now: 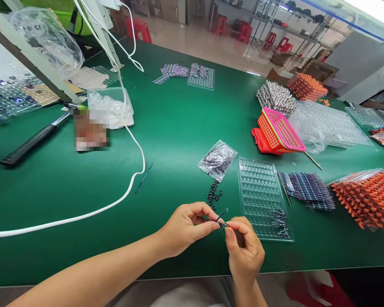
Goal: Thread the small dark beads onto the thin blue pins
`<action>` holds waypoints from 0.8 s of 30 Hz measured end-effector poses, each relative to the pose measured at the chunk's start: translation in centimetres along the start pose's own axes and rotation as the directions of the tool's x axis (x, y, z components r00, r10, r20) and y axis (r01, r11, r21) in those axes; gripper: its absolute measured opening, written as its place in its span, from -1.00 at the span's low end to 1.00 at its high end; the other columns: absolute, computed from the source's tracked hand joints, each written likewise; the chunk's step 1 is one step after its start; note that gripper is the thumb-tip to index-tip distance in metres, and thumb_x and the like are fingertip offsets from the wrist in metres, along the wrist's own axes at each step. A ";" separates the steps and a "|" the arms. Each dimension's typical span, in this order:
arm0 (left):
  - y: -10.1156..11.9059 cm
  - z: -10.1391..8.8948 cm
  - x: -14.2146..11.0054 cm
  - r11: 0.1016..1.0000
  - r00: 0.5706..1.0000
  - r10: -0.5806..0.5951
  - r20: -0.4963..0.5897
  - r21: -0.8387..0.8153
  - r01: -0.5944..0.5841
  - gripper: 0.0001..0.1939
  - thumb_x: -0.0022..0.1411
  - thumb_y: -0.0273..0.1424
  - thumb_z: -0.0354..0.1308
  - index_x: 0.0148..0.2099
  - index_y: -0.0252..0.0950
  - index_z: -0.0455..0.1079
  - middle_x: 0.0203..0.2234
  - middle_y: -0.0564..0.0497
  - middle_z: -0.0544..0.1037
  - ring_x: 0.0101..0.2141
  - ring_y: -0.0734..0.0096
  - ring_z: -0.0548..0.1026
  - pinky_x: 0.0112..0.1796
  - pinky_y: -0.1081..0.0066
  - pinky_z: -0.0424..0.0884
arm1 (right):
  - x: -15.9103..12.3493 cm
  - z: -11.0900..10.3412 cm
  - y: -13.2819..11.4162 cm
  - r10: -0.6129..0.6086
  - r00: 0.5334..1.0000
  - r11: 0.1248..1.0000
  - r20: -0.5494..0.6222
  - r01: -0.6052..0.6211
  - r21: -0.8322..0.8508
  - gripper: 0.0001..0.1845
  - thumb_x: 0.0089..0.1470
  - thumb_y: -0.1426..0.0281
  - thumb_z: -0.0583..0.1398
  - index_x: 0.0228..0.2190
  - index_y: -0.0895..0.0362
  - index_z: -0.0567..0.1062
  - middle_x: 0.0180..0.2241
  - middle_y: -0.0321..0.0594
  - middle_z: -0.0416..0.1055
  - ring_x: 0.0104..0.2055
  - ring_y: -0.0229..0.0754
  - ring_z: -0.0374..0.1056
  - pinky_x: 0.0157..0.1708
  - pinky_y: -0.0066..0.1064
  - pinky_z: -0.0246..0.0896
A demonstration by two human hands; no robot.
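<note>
Near the front edge of the table, my left hand (pixel 192 224) pinches a few thin dark-blue patterned strips (pixel 223 214) between thumb and fingers. My right hand (pixel 245 247) meets them from the right, its thumb and forefinger closed at the strips' ends on something too small to name. Just beyond my hands lies a loose scatter of small black beads (pixel 214 194), below a clear bag of dark beads (pixel 218 160). To the right, a clear ridged plastic tray (pixel 259 187) carries a cluster of small dark-blue pieces (pixel 280 221) in its near right corner.
Stacked blue strips (pixel 307 189) and orange pieces (pixel 368 198) lie right. Behind them are a pink basket (pixel 283 130) and a grey-white stack (pixel 275 98). A white cable (pixel 128 192) crosses the left side, near a hammer (pixel 35 140) and a single blue strip (pixel 144 178).
</note>
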State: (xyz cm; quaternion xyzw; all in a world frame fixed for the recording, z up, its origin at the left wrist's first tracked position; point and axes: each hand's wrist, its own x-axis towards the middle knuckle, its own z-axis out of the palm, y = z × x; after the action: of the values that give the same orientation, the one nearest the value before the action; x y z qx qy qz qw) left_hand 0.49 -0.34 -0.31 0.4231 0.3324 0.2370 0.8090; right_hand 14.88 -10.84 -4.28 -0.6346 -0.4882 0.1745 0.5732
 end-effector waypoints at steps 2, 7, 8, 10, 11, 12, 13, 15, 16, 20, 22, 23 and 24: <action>-0.1 0.0 0.0 1.000 1.000 0.014 0.007 -0.008 -0.014 -0.83 0.03 -0.40 0.39 -0.38 -0.34 0.47 -0.40 0.00 0.62 -0.36 0.43 0.51 -0.26 0.41 0.40 | 0.0 0.0 0.0 -0.005 1.000 1.000 0.002 0.005 0.014 -0.89 0.12 0.51 0.23 -0.30 0.08 0.52 -0.37 -0.26 0.41 -0.34 -0.23 0.35 -0.43 -0.46 0.26; -0.2 -0.1 -0.1 0.999 0.999 0.026 0.035 -0.022 -0.025 -0.82 0.04 -0.38 0.40 -0.37 -0.34 0.47 -0.37 -0.02 0.63 -0.30 0.38 0.55 -0.16 0.35 0.44 | 0.0 0.1 0.0 -0.031 1.000 0.999 0.003 0.031 0.025 -0.88 0.12 0.52 0.23 -0.29 0.09 0.52 -0.38 -0.24 0.42 -0.34 -0.21 0.36 -0.43 -0.43 0.28; -0.2 -0.1 -0.1 1.000 0.999 0.027 0.040 -0.017 -0.026 -0.82 0.05 -0.38 0.39 -0.36 -0.34 0.47 -0.36 -0.03 0.63 -0.28 0.37 0.55 -0.14 0.33 0.44 | 0.1 0.1 0.0 -0.042 0.999 0.999 -0.001 0.042 0.020 -0.88 0.12 0.52 0.23 -0.29 0.09 0.52 -0.38 -0.24 0.42 -0.34 -0.21 0.37 -0.42 -0.43 0.29; -0.2 -0.2 -0.1 1.000 0.999 0.023 0.049 -0.008 -0.023 -0.81 0.07 -0.37 0.39 -0.35 -0.34 0.46 -0.34 -0.04 0.63 -0.25 0.33 0.56 -0.10 0.30 0.45 | 0.1 0.0 -0.1 -0.063 0.998 0.998 -0.004 0.064 0.004 -0.87 0.12 0.53 0.22 -0.28 0.09 0.51 -0.38 -0.24 0.42 -0.33 -0.21 0.38 -0.40 -0.41 0.30; -0.3 -0.2 -0.1 1.000 0.998 0.019 0.052 -0.007 -0.019 -0.81 0.07 -0.37 0.39 -0.35 -0.34 0.45 -0.33 -0.04 0.63 -0.24 0.32 0.56 -0.09 0.29 0.45 | 0.1 0.0 -0.1 -0.075 0.997 0.997 -0.004 0.075 -0.004 -0.86 0.12 0.54 0.22 -0.28 0.09 0.51 -0.38 -0.24 0.42 -0.33 -0.21 0.38 -0.40 -0.41 0.31; -0.3 -0.2 0.0 1.000 0.999 0.014 0.053 -0.010 -0.014 -0.80 0.07 -0.36 0.39 -0.35 -0.34 0.44 -0.33 -0.04 0.63 -0.24 0.32 0.57 -0.10 0.29 0.45 | 0.1 0.0 -0.1 -0.088 0.996 0.996 -0.003 0.088 -0.010 -0.85 0.11 0.55 0.22 -0.27 0.09 0.50 -0.38 -0.25 0.42 -0.34 -0.21 0.38 -0.39 -0.41 0.31; -0.3 -0.3 0.0 1.000 0.998 0.009 0.054 -0.014 -0.009 -0.79 0.06 -0.36 0.40 -0.35 -0.33 0.44 -0.34 -0.03 0.63 -0.25 0.33 0.57 -0.11 0.30 0.45 | 0.1 0.0 -0.1 -0.100 0.995 0.995 0.000 0.100 -0.016 -0.84 0.11 0.56 0.22 -0.27 0.08 0.50 -0.38 -0.25 0.42 -0.34 -0.22 0.38 -0.39 -0.41 0.31; -0.3 -0.3 0.1 1.000 0.998 0.002 0.055 -0.025 0.000 -0.79 0.05 -0.37 0.41 -0.34 -0.33 0.44 -0.37 0.00 0.63 -0.27 0.36 0.56 -0.13 0.34 0.46 | 0.1 0.1 -0.2 -0.125 0.992 0.992 0.004 0.125 -0.027 -0.82 0.10 0.58 0.22 -0.27 0.08 0.49 -0.39 -0.26 0.42 -0.35 -0.23 0.38 -0.39 -0.41 0.32; -0.3 -0.3 0.1 1.000 0.998 0.000 0.057 -0.031 0.002 -0.79 0.05 -0.38 0.41 -0.33 -0.32 0.44 -0.38 0.01 0.62 -0.28 0.38 0.56 -0.14 0.36 0.46 | 0.1 0.1 -0.2 -0.135 0.991 0.990 0.006 0.135 -0.032 -0.81 0.10 0.58 0.22 -0.26 0.08 0.48 -0.39 -0.27 0.42 -0.35 -0.23 0.38 -0.40 -0.41 0.32; -0.2 -0.2 0.1 0.999 0.998 -0.015 0.061 -0.030 0.017 -0.82 0.05 -0.39 0.41 -0.35 -0.34 0.47 -0.38 0.01 0.63 -0.29 0.41 0.56 -0.13 0.38 0.46 | 0.0 0.1 -0.2 -0.165 0.986 0.985 0.013 0.165 -0.042 -0.79 0.09 0.59 0.22 -0.25 0.08 0.48 -0.39 -0.26 0.41 -0.37 -0.23 0.38 -0.44 -0.42 0.32; -0.1 -0.2 0.1 0.999 0.998 -0.021 0.061 -0.023 0.022 -0.82 0.07 -0.39 0.40 -0.36 -0.35 0.46 -0.36 -0.01 0.64 -0.28 0.40 0.56 -0.12 0.36 0.47 | 0.0 0.2 -0.1 -0.175 0.984 0.983 0.020 0.176 -0.048 -0.78 0.10 0.59 0.22 -0.24 0.08 0.48 -0.40 -0.26 0.41 -0.38 -0.23 0.37 -0.45 -0.42 0.31; -0.1 -0.2 0.0 1.000 0.998 -0.018 0.060 -0.019 0.019 -0.82 0.07 -0.39 0.40 -0.36 -0.35 0.46 -0.35 -0.02 0.64 -0.27 0.40 0.56 -0.12 0.36 0.47 | 0.0 0.2 -0.1 -0.180 0.983 0.982 0.021 0.181 -0.051 -0.78 0.10 0.60 0.22 -0.23 0.08 0.47 -0.41 -0.26 0.40 -0.39 -0.23 0.36 -0.46 -0.42 0.31; -0.1 -0.2 0.0 1.000 0.998 -0.012 0.062 -0.016 0.013 -0.82 0.08 -0.39 0.39 -0.35 -0.36 0.46 -0.35 -0.02 0.64 -0.27 0.39 0.56 -0.12 0.35 0.47 | 0.0 0.2 -0.1 -0.183 0.983 0.981 0.021 0.184 -0.055 -0.78 0.10 0.60 0.22 -0.23 0.07 0.47 -0.41 -0.26 0.40 -0.39 -0.23 0.36 -0.46 -0.42 0.31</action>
State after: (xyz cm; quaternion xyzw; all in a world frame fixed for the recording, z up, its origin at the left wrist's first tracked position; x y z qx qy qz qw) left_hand 0.32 -0.25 -0.50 0.4214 0.3077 0.2216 0.8238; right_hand 14.71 -10.77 -4.27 -0.6013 -0.5539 0.1122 0.5648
